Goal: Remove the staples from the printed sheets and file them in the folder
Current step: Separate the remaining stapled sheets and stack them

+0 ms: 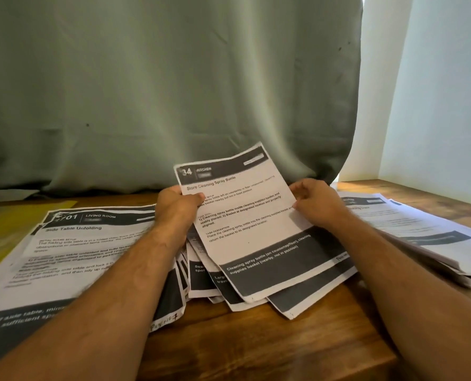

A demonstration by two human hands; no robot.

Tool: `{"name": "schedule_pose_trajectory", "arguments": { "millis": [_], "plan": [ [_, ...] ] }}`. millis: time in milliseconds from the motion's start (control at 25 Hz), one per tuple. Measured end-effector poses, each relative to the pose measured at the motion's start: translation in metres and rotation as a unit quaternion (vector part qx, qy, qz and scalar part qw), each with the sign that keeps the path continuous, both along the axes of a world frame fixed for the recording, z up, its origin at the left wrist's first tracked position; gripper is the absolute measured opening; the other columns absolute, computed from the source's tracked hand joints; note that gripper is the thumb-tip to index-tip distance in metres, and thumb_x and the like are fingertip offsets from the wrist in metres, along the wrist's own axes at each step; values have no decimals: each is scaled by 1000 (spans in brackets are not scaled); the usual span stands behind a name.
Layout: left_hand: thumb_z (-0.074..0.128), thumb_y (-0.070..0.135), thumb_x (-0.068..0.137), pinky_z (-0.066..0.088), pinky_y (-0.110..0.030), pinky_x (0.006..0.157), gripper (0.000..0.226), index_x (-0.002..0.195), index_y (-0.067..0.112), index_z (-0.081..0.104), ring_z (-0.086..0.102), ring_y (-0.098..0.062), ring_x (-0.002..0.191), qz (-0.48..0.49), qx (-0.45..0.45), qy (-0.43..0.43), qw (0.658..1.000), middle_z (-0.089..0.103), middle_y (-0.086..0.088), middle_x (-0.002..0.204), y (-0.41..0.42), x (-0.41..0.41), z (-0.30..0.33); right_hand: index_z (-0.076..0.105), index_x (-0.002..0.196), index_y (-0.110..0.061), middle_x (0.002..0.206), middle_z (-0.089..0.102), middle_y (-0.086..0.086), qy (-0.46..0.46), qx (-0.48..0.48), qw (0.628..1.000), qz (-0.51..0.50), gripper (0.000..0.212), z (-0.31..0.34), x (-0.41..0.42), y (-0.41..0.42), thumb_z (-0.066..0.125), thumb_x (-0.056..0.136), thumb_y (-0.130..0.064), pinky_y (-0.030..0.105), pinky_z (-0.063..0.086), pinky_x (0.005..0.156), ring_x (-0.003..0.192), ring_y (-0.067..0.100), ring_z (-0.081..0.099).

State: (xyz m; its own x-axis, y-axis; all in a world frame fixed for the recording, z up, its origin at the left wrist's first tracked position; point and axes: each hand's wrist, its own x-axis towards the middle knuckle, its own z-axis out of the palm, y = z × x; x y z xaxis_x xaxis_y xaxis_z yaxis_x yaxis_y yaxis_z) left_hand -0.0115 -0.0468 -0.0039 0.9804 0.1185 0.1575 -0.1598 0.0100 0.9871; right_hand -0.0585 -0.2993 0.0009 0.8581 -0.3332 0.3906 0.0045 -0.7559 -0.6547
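A bundle of printed sheets (256, 232) is tilted up over the middle of the wooden table, its top page headed "34 KITCHEN". My left hand (178, 206) grips its left edge near the top. My right hand (315, 200) pinches its right edge. Several more sheets fan out beneath the bundle. A yellow folder (6, 229) lies flat at the far left, partly covered by a pile of sheets (72, 251) headed "LIVING ROOM". I cannot make out any staple.
Another stack of printed sheets (421, 235) lies at the right of the wooden table (256, 347). A grey-green curtain (160, 92) hangs right behind the table. A pale wall (443, 92) stands at the right.
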Motion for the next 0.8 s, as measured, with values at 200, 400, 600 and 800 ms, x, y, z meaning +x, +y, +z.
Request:
{"name": "schedule_pose_trajectory", "arguments": {
  "millis": [200, 400, 600, 800],
  "plan": [
    [69, 8, 92, 61, -35, 71, 14, 96, 21, 69, 74, -20, 82, -41, 42, -28, 998, 76, 0, 95, -12, -8, -4, 39, 145, -27, 140, 43, 1, -177, -107, 977, 41, 68, 15, -5, 40, 64, 87, -1, 25, 42, 100, 119, 15, 50],
    [67, 8, 92, 63, -36, 68, 8, 92, 16, 67, 74, -18, 75, -39, 70, -46, 996, 76, -3, 88, -13, -16, -2, 63, 126, -20, 124, 62, 3, -175, -202, 955, 132, 44, 35, 16, 83, 59, 88, 1, 24, 48, 96, 106, 17, 61],
    [53, 9, 98, 61, -33, 65, 21, 103, 21, 70, 71, -15, 76, -9, 140, -68, 988, 74, 0, 93, -2, -9, 4, 77, 88, -16, 81, 73, 0, -222, -47, 971, 75, 28, 43, 34, 83, 55, 86, 2, 6, 44, 57, 59, 9, 59],
    [72, 46, 87, 53, -36, 74, 28, 90, 19, 66, 61, -18, 73, 39, 496, -10, 868, 67, -2, 84, -1, -4, -7, 78, 93, -18, 79, 72, -11, -211, 22, 974, 83, 21, 31, 34, 76, 62, 91, -5, 15, 56, 68, 72, 0, 69]
  ]
}}
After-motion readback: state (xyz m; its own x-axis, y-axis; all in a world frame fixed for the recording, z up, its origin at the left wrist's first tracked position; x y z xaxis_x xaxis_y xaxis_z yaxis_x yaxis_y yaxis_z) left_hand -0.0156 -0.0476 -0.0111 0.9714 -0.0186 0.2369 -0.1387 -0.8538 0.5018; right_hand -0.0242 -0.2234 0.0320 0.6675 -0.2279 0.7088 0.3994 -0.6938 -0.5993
